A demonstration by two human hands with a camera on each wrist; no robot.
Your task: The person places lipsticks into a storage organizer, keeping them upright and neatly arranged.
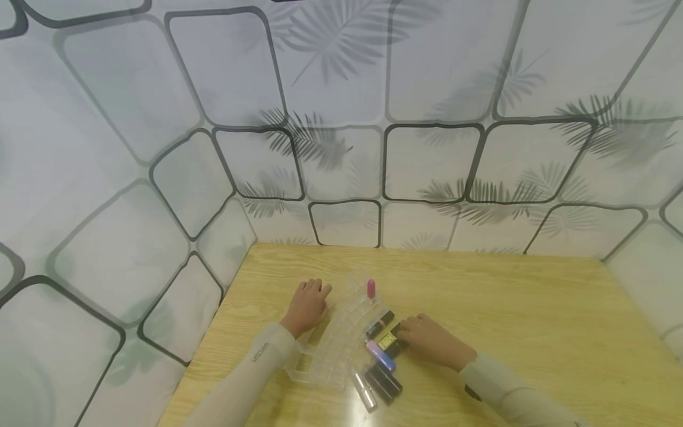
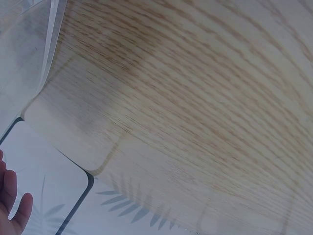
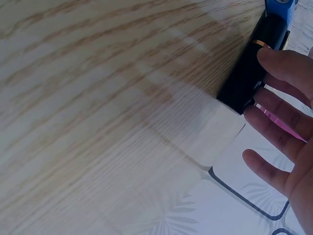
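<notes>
My right hand is over the small cosmetics right of the organizer. Its thumb and fingers pinch a black lipstick tube with a thin gold band, which lies low over the table. A gold-labelled black case is right by those fingertips. On the other side, my left hand rests at the left edge of a clear plastic organizer with rows of small compartments, its fingers loosely bent and holding nothing. The left wrist view catches only some of those fingers and a clear wall. A pink lipstick stands upright at the organizer's far end.
Along the organizer's right side lie a black tube, a pink-to-blue tube, thick black tubes and a silver tube. The wooden table meets a patterned wall covering at the back and sides.
</notes>
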